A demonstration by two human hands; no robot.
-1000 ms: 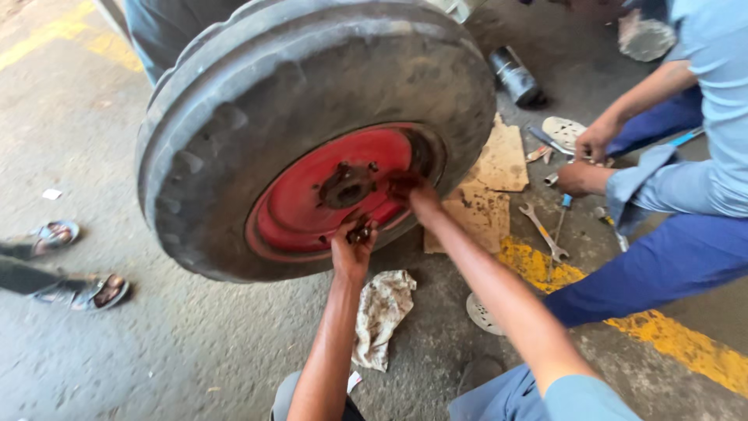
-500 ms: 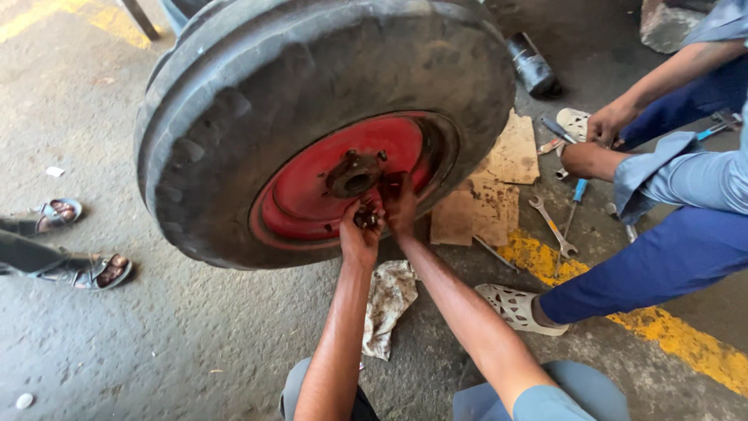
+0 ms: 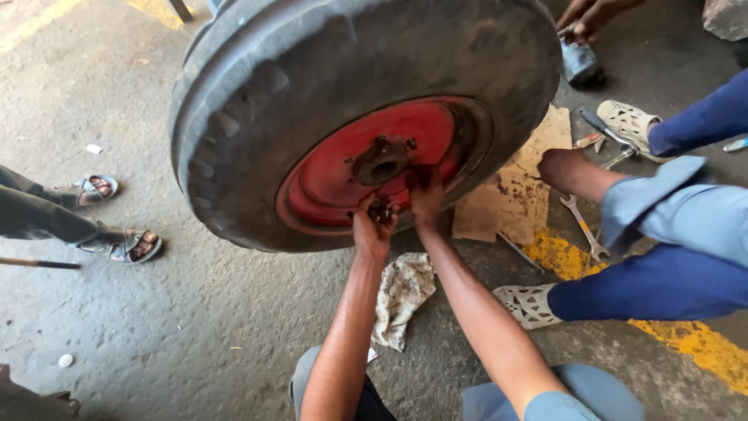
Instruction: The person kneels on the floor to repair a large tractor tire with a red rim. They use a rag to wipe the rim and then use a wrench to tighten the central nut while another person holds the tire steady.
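Note:
A big black tyre (image 3: 312, 93) on a red wheel rim (image 3: 374, 183) leans tilted on the concrete floor in front of me. Its dark, greasy hub (image 3: 382, 161) sits at the rim's centre. My left hand (image 3: 372, 226) is below the hub, closed around a small dark greasy part (image 3: 381, 210). My right hand (image 3: 426, 195) rests on the red rim just right of it, fingers spread against the metal. A dirty cloth rag (image 3: 401, 296) lies on the floor between my forearms.
A co-worker in blue squats at the right, one hand (image 3: 565, 168) on a sheet of cardboard (image 3: 514, 187). Spanners (image 3: 580, 222) lie by a yellow floor line (image 3: 686, 335). A dark metal cylinder (image 3: 580, 62) stands behind the tyre. Sandalled feet (image 3: 117, 245) are at the left.
My view has moved closer to the wheel. My left hand rose to just under the hub. My right hand stayed on the rim. The co-worker's hand moved onto the cardboard.

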